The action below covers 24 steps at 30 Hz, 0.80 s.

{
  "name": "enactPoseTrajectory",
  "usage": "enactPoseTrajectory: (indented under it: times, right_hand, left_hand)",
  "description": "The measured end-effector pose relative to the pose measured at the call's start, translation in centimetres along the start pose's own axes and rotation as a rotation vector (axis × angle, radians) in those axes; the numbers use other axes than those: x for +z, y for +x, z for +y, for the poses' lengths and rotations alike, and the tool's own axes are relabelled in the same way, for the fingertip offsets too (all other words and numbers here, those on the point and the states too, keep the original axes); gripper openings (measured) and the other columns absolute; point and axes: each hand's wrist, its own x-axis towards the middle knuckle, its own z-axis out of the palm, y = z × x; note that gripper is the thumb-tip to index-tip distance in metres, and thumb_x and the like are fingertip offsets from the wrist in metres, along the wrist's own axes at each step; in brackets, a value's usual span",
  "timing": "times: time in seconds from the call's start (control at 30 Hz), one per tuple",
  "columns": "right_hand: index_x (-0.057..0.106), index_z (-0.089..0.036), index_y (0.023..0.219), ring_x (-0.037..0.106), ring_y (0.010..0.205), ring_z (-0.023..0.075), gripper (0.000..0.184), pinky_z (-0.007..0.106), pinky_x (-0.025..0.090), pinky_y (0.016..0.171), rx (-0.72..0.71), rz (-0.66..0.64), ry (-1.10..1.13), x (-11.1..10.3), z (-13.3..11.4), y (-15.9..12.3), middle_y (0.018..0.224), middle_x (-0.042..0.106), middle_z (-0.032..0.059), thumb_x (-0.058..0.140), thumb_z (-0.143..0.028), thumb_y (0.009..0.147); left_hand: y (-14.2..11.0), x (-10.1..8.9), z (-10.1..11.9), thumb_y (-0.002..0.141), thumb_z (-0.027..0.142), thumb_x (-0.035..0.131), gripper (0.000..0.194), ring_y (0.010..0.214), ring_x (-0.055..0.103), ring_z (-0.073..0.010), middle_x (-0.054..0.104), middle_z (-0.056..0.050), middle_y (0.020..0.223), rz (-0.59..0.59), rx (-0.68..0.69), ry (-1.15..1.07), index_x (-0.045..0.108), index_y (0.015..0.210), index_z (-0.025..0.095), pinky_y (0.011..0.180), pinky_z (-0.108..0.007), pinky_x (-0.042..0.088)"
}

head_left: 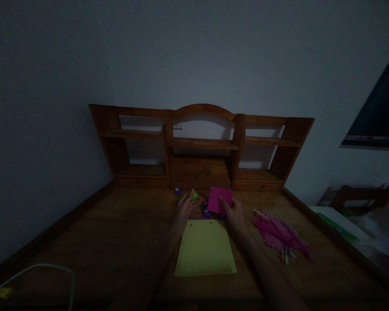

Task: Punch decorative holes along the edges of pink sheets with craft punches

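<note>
My left hand (pixel 183 209) has its fingers closed around a small bright green object (pixel 195 196), too small and dark to name. Pinched in my right hand (pixel 236 212), thumb on top, is a magenta paper square (pixel 216 199) with small dark marks near its upper left corner. Between and below the hands lie small purple objects (pixel 206 213) with white round marks. A pale yellow sheet (pixel 205 248) rests flat on the desk between my forearms, with small reddish spots along its far edge. Some pink bits lie beside my left fingers.
The wooden desk (pixel 123 242) has a shelf unit (pixel 202 143) along its back, against the wall. A pile of pink strips (pixel 282 233) lies right of my right arm. Another purple object (pixel 177 191) stands beyond my left hand. A pale cable (pixel 52 265) curves at the near left.
</note>
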Motion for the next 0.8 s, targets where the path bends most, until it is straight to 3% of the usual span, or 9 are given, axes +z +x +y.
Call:
enactPoseTrajectory:
  times: [0.2,0.37,0.8]
  right_hand:
    - [0.07,-0.014,0.095,0.065,0.08,0.0279,0.048,0.035,0.052,0.067,0.008,-0.034,0.023,0.1,0.0,0.0,0.088,0.073,0.0114,0.061,-0.059,0.079]
    - [0.069,-0.015,0.096,0.066,0.082,0.0276,0.048,0.036,0.053,0.07,0.021,-0.061,0.04,0.2,0.3,0.1,0.088,0.073,0.0102,0.061,-0.059,0.079]
    - [0.071,-0.014,0.095,0.065,0.079,0.026,0.044,0.033,0.051,0.068,-0.031,-0.096,-0.007,0.1,-0.7,-0.2,0.088,0.073,0.0108,0.061,-0.055,0.081]
  left_hand:
    - [-0.6,0.2,-0.5,0.073,0.021,0.078,0.021,0.089,0.07,-0.0249,0.072,-0.01,0.094,-0.03,0.005,0.034,0.067,0.09,0.013,0.091,-0.038,0.052]
    - [-0.9,-0.1,-0.8,0.075,0.021,0.077,0.028,0.092,0.07,-0.0251,0.07,-0.014,0.108,-0.089,-0.06,0.004,0.068,0.1,0.012,0.094,-0.039,0.05]
    - [-0.8,-0.3,-1.1,0.076,0.023,0.076,0.025,0.097,0.068,-0.0256,0.07,-0.014,0.108,-0.103,-0.076,-0.012,0.068,0.097,0.012,0.095,-0.04,0.049]
